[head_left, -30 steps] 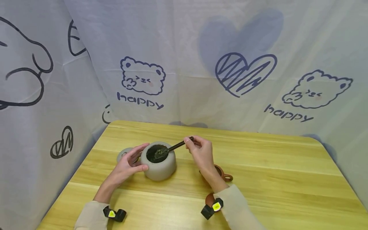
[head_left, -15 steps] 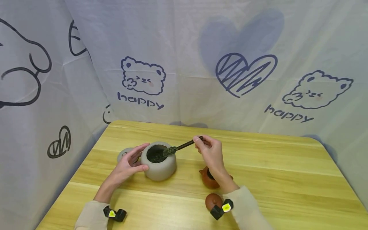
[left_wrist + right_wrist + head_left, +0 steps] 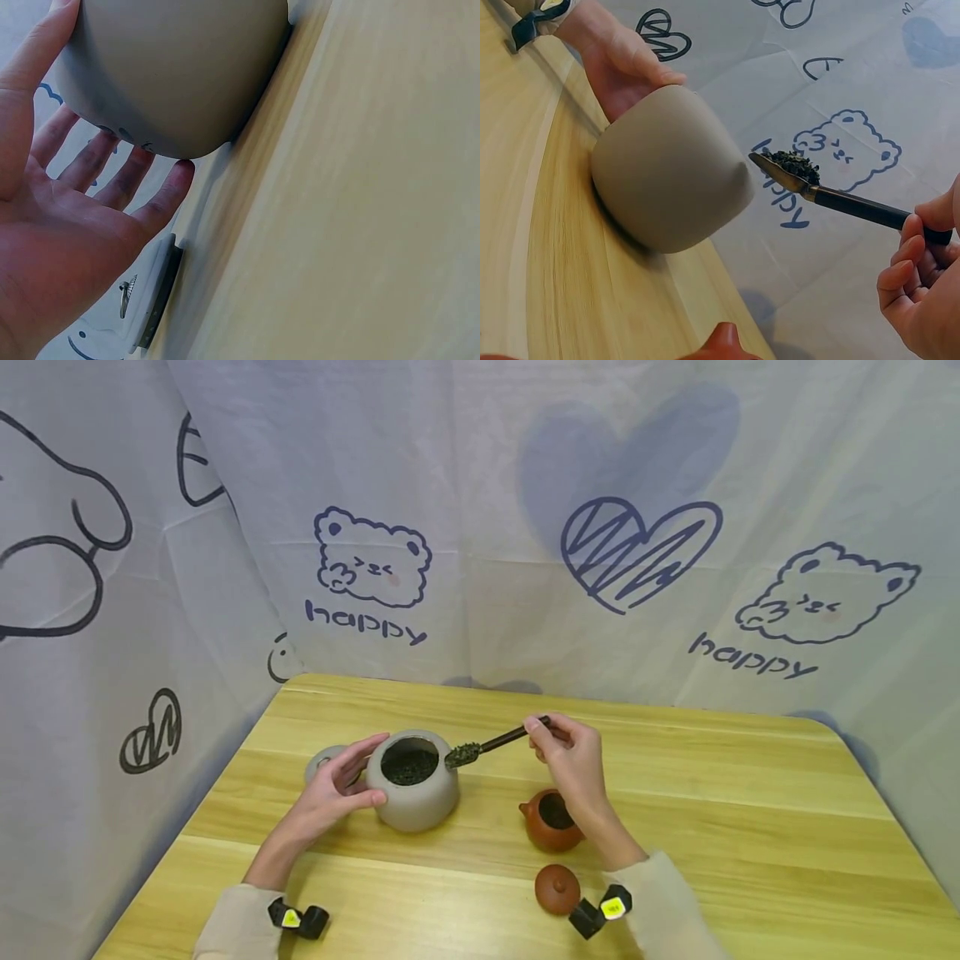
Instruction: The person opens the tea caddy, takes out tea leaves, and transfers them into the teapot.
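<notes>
A grey tea jar (image 3: 416,808) stands on the table with its lid off and dark loose tea leaves (image 3: 411,767) inside. My left hand (image 3: 328,795) holds its left side, thumb in front and spread fingertips behind. My right hand (image 3: 576,768) pinches the dark handle of a tea scoop (image 3: 504,740) near its end. A heap of tea (image 3: 796,166) lies on the scoop's blade, which is just off the jar's right side. Below my right hand sits a reddish-brown clay teapot (image 3: 543,828), uncovered, its handle hidden by my forearm.
The teapot's lid (image 3: 557,888) lies in front of it, near my right wrist camera. Behind my left hand is the jar's grey lid (image 3: 154,296), lying on the wooden table (image 3: 735,827). A printed cloth (image 3: 495,635) hangs behind the table.
The scoop has come up out of the jar bearing tea, and my right hand has moved it rightward past the rim. More of the teapot and its lid shows. My left hand stays put.
</notes>
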`<state>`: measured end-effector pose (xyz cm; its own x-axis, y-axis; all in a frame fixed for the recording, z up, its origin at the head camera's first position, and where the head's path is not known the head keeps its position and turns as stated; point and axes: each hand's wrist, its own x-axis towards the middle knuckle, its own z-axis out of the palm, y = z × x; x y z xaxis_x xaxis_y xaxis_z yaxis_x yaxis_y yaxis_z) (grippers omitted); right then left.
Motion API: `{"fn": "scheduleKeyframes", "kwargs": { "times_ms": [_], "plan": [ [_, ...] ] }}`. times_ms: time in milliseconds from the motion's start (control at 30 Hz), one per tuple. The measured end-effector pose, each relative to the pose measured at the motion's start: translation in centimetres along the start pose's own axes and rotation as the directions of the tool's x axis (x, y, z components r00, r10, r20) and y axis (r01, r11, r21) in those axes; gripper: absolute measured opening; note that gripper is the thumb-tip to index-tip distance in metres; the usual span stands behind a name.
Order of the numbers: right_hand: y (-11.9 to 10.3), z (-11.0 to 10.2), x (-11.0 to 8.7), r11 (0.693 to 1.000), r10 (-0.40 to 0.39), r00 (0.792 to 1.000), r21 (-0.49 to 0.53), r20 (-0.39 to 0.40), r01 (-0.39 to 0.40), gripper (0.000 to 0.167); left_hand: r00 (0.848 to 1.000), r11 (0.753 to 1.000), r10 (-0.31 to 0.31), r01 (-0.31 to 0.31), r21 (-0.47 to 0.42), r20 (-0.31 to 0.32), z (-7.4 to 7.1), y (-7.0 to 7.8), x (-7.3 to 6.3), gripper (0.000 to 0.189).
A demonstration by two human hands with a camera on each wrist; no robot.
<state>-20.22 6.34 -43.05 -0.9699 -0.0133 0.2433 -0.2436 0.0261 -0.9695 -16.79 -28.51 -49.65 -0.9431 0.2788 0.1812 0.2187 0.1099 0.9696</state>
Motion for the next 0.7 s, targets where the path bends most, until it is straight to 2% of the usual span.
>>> {"fn": "scheduleKeyframes", "kwargs": {
  "times_ms": [367,700],
  "plan": [
    [0.2,-2.1,-0.6,0.999,-0.021,1.0,-0.032,-0.015,0.021,0.024,1.0,1.0,0.005,-0.005,-0.001,0.007,-0.1,-0.1,0.2,0.077],
    [0.7,-4.9,-1.5,0.996,-0.03,0.999,-0.086,-0.042,0.026,0.027,1.0,1.0,0.0,0.0,0.0,0.003,0.0,-0.1,0.2,0.077]
  ]
}}
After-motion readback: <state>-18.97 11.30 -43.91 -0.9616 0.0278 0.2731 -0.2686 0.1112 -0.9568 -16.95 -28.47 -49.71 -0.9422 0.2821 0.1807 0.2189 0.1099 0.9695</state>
